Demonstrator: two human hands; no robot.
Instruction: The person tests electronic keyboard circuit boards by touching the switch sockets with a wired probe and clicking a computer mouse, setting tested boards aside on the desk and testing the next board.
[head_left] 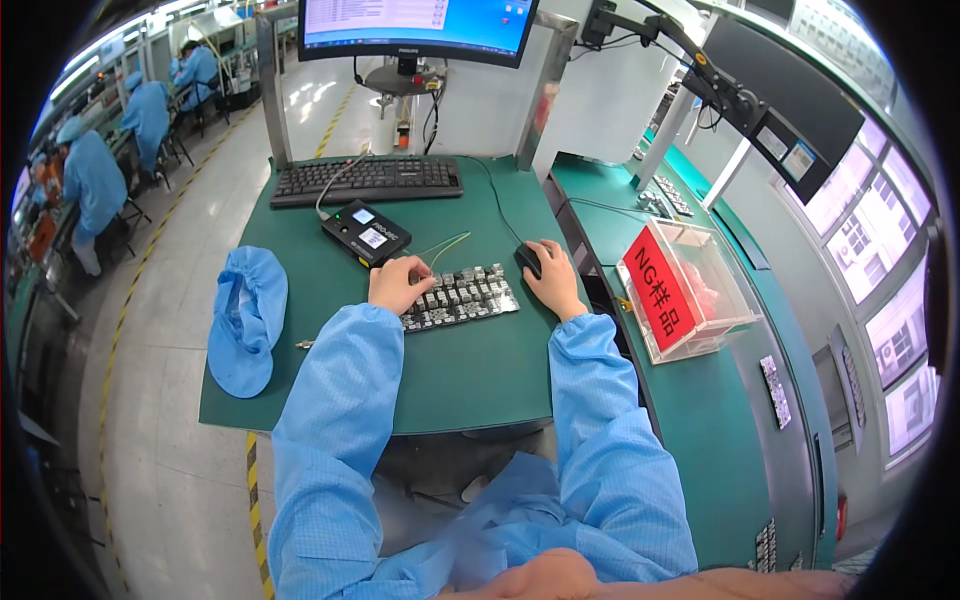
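Observation:
My left hand (399, 285) has its fingers pinched together over the upper left corner of a panel of small silver circuit boards (465, 300) lying on the green table. What sits between those fingertips is hidden. Thin yellow-green wires (452, 243) loop close by the fingers, from the side of a black box with a small lit screen (366, 233). To the right of the panel, my right hand (556, 285) rests on a black computer mouse (528, 260), fingers over its top.
A black keyboard (367, 181) lies beneath a monitor (410, 30) at the back. A blue cloth cap (247, 322) is at the left edge. On the side bench stands a clear box with a red label (690, 290). A monitor arm (700, 75) overhangs it. Seated people work far left.

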